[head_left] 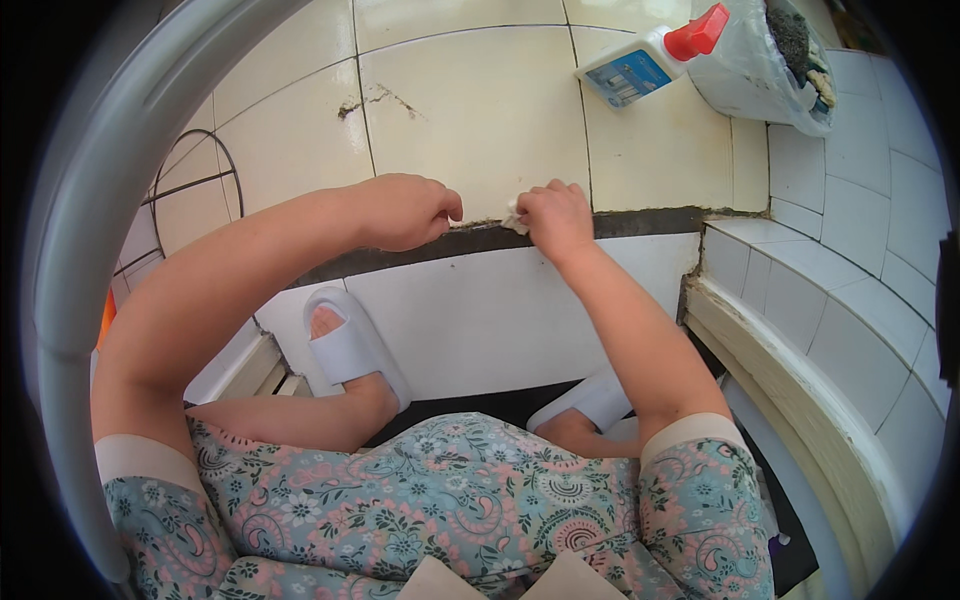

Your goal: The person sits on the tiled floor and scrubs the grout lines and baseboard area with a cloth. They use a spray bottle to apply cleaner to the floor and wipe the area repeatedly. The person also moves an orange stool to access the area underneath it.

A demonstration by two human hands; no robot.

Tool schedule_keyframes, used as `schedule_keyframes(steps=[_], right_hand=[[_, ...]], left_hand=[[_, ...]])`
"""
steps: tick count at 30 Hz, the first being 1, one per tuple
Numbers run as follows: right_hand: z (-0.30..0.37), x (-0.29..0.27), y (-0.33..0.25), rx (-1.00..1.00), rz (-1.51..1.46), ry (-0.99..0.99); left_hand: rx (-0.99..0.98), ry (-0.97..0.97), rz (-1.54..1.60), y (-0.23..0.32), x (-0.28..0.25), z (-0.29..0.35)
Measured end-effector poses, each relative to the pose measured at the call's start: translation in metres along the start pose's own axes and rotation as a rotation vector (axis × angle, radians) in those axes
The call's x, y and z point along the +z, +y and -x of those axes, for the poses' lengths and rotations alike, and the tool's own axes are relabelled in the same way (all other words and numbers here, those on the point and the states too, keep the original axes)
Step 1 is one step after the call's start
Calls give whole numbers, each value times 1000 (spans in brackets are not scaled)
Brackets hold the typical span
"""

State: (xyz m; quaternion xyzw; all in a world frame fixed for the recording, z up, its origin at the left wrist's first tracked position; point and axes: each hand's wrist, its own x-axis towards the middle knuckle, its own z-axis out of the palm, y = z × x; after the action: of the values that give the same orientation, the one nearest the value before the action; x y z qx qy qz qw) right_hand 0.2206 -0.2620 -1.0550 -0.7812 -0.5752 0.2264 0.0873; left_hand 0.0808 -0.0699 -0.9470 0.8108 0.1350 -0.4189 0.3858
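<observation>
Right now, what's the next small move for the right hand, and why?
Probably slide the white wad along the dark strip toward the left hand: the right hand pinches the wad at the strip's edge, and that edge looks ragged between the hands.

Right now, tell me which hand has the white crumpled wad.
The right hand: its fingertips pinch the white crumpled wad, whereas the left hand is loosely curled and shows nothing held.

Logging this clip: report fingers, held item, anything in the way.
Right fingers pinching white wad by dark strip. Left fingers curled, contents unclear. Bottle ahead, apart from both.
</observation>
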Motion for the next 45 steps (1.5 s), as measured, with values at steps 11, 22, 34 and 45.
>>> schedule_keyframes(steps=[11,22,34,45], right_hand=[[-7,27,-23,-180,-6,149],[-9,-3,-22,-60,-174,-91],[31,-165,5,132,-235,-211],[-7,-193,-114,341,-1300,-187]], left_hand=[[-12,-7,-22,-25,11,4],[-32,39,36,-23,1,-8],[494,364,-431,-8,41,-71],[493,202,123,-16,50,-91]])
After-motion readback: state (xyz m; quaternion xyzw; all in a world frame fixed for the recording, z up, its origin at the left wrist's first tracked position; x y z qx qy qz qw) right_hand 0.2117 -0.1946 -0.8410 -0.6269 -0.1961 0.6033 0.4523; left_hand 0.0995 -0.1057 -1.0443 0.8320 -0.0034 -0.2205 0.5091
